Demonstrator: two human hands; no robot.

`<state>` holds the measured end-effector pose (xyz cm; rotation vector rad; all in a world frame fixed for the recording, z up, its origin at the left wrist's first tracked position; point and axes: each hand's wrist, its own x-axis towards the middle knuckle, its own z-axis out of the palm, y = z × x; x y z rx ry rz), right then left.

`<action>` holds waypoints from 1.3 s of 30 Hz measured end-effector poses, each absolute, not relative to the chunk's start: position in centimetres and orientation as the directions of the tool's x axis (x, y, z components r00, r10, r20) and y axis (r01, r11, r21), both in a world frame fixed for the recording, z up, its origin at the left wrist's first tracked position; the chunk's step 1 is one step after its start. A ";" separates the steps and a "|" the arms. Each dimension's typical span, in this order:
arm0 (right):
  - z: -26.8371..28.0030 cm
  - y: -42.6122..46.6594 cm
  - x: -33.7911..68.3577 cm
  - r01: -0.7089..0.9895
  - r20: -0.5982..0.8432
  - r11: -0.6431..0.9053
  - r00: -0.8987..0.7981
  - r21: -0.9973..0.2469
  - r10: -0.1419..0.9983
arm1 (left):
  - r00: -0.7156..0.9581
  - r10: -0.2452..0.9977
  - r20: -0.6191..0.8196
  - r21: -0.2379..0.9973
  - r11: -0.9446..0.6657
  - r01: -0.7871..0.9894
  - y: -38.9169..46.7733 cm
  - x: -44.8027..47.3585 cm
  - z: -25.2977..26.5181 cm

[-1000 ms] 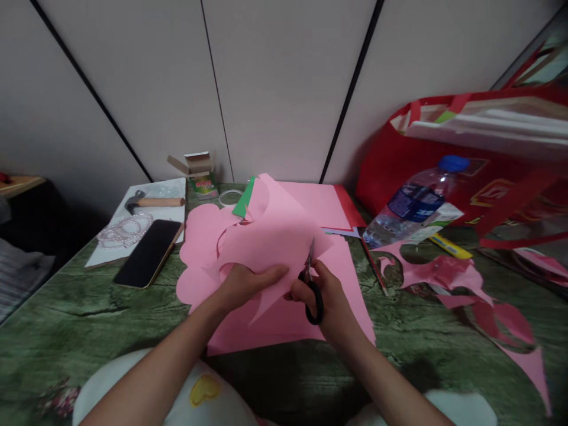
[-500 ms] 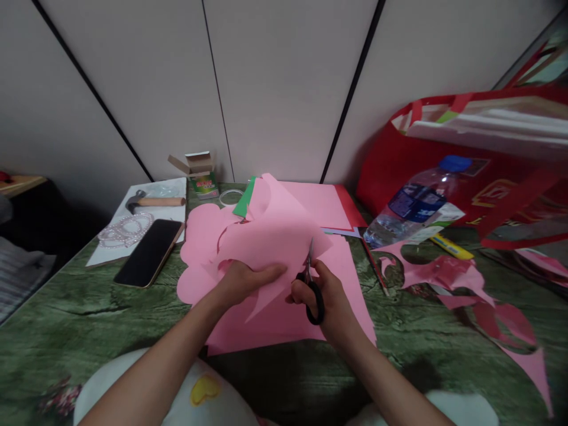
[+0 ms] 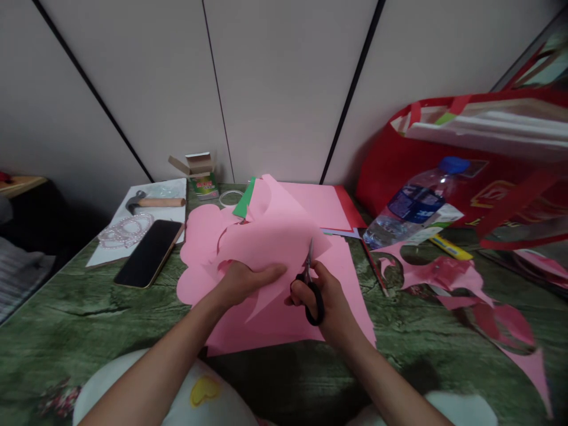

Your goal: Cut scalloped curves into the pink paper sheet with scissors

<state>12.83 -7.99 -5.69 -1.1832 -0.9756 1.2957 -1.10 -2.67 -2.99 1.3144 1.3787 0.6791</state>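
Your right hand (image 3: 327, 293) is wrapped around the scissors (image 3: 309, 271), their long axis pointing far, blades at the right part of the curled pink sheet (image 3: 270, 236). Your left hand (image 3: 248, 281), just left, pinches that sheet above the paper stack (image 3: 290, 331). Phone (image 3: 149, 253) left and bottle (image 3: 410, 204) right lie well apart.

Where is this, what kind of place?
It looks like a craft table, though I can't tell what room. You can see scissors in the right hand, pink paper, and curvy cut scraps.
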 end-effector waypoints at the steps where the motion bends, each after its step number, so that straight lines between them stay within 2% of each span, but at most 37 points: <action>1: -5.7 -8.0 12.9 -0.182 -0.105 -0.091 0.071 -0.979 0.992 | 0.177 0.938 -0.297 0.918 0.230 0.323 -2.6 -1.1 -3.1; 7: -6.0 -8.0 13.1 -0.200 -0.064 -0.051 0.061 -0.979 0.996 | 0.252 0.930 -0.267 0.934 0.185 0.307 -2.5 -1.5 -3.7; 13: -5.9 -7.9 13.1 -0.244 -0.059 -0.043 0.058 -0.969 0.997 | 0.179 0.902 -0.393 0.835 0.268 0.480 -2.6 -1.6 -3.4; 22: -5.4 -8.0 13.1 -0.193 -0.045 -0.033 0.058 -0.981 0.997 | 0.249 0.922 -0.295 0.921 0.205 0.331 -2.7 -1.3 -3.0; 30: -5.2 -8.0 13.2 -0.106 -0.064 -0.057 0.065 -0.993 0.996 | 0.206 0.908 -0.364 0.843 0.227 0.489 -2.1 -2.0 -3.2; 39: -5.3 -8.1 13.1 -0.099 -0.079 -0.071 0.082 -0.993 0.994 | 0.212 0.929 -0.303 0.889 0.195 0.414 -1.7 -2.4 -3.9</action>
